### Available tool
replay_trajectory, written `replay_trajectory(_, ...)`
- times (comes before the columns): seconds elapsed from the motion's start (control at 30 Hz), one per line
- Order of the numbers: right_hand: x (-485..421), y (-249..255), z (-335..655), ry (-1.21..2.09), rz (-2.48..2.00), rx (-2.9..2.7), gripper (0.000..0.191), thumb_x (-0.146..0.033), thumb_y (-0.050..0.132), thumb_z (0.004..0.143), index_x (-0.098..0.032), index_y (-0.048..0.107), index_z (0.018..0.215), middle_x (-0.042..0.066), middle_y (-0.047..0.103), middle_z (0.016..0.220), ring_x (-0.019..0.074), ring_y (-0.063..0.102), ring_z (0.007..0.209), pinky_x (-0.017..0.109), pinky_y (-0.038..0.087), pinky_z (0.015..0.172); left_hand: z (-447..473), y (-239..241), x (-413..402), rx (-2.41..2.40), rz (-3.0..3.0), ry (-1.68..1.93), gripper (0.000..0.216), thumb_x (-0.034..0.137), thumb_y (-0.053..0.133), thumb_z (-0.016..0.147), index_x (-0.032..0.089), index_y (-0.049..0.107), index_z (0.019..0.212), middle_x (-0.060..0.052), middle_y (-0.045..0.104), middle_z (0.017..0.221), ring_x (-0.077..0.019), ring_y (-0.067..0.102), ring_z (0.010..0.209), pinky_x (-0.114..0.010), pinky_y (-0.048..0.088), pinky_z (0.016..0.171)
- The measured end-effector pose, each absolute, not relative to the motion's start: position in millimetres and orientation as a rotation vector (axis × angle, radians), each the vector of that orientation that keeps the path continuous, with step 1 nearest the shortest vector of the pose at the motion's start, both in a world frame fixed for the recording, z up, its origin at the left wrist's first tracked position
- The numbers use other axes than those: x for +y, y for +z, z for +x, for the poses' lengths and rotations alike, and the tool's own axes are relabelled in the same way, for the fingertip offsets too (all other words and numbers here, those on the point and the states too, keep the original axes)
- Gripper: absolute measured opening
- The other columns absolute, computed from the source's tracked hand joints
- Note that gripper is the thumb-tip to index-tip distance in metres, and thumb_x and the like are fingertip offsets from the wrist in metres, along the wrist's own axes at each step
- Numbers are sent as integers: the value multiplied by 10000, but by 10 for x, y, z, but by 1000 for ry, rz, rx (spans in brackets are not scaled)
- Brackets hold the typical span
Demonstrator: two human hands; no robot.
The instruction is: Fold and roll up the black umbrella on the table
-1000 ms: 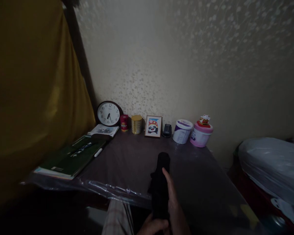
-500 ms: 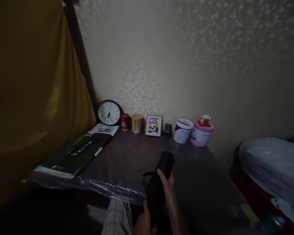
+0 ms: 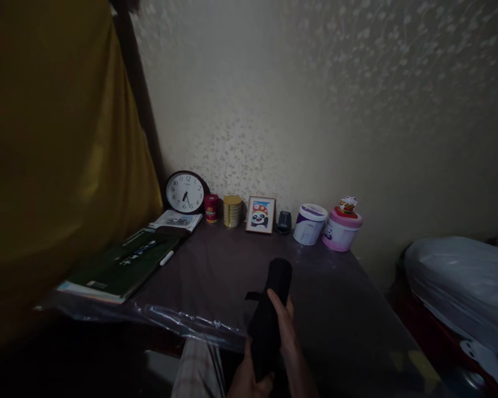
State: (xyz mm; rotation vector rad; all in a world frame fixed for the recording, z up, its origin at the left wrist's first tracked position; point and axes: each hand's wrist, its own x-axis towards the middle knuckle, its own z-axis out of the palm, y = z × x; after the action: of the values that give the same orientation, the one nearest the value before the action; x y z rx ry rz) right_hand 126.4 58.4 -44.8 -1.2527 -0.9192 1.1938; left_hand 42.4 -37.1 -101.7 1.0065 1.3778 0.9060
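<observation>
A black folded umbrella [image 3: 269, 320] is held tilted over the table's front edge, its top end pointing away from me. A short dark strap [image 3: 253, 296] sticks out from its left side. Low on the umbrella, my left hand [image 3: 251, 370] is closed around the near end. My right hand [image 3: 285, 326] grips it from the right, higher up, with the thumb lying along the fabric. The fingers behind the umbrella are partly hidden, and the dim light blurs its details.
On the dark table [image 3: 216, 265] lie a green book [image 3: 124, 265] and a white marker [image 3: 166, 257]. Along the wall stand a clock [image 3: 185, 192], a red can [image 3: 211, 208], a gold tin [image 3: 232, 211], a panda picture frame [image 3: 260, 214], a white tub [image 3: 309, 224] and a pink tub [image 3: 341, 231].
The umbrella has tilted slightly more upright, its top end shifting a little left. Both hands keep their hold, and the strap has moved slightly.
</observation>
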Motion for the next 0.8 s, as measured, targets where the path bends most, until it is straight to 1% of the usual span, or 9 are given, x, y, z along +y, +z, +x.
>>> replay_trajectory(0.07,596,-436,1243,1172,-1265,-928,614,-470,675,598,-202,546,1135,25,672,894,228,622,829,283,488,663,404,-1053,-357,1544,1217,831,828,274,537,725,46,83,1379,-149,575,1149,-165,565,1021,-192,408,803)
replay_trajectory(0.1,599,-438,1234,1165,-1265,-937,623,-463,681,594,-199,540,1140,24,671,874,224,624,808,282,487,654,387,-1037,-354,1609,1320,752,787,229,506,742,32,89,1379,-158,583,1141,-170,551,1052,-200,391,840)
replay_trajectory(0.17,597,-451,1214,1160,-1258,-943,637,-460,686,587,-191,530,1143,19,666,836,214,627,767,279,485,637,346,-959,-354,1685,1474,567,742,165,436,775,21,42,1387,-170,614,1090,-190,580,1005,-235,401,822)
replay_trajectory(0.23,591,-464,1196,1166,-1251,-927,644,-468,689,579,-175,530,1130,13,658,790,206,627,728,274,484,616,302,-866,-359,1686,1557,492,750,116,400,775,42,-17,1394,-177,593,1137,-200,586,1005,-250,409,808)
replay_trajectory(0.37,570,-476,1193,1185,-1253,-885,619,-490,680,578,-183,539,1097,3,653,759,199,625,700,271,486,582,218,-742,-357,1515,1501,630,834,174,488,755,106,-39,1397,-131,608,1126,-184,588,1004,-233,423,822)
replay_trajectory(0.5,510,-488,1234,1250,-1257,-854,579,-495,651,623,-222,532,1119,16,657,867,212,630,769,291,508,614,151,-581,-310,1194,1140,956,840,458,554,739,229,64,1382,-99,546,1207,-182,611,914,-236,499,657)
replay_trajectory(0.6,449,-510,1261,1292,-1291,-848,517,-524,598,670,-239,553,1099,32,652,944,227,625,841,309,520,639,145,-422,-261,1097,879,904,812,596,496,735,295,75,1361,-61,629,985,-155,647,617,-222,465,440)
replay_trajectory(0.63,437,-519,1267,1283,-1294,-869,501,-529,587,678,-243,562,1088,34,651,962,230,622,862,311,521,646,155,-382,-247,1054,847,876,804,603,486,740,315,64,1360,-44,636,940,-143,644,576,-211,456,429)
replay_trajectory(0.8,509,-531,1295,1166,-1267,-1003,504,-499,631,646,-249,584,1081,30,675,929,253,623,887,315,511,662,230,-323,-211,1109,905,972,873,596,525,717,208,108,1378,18,615,688,-72,530,413,-146,367,346)
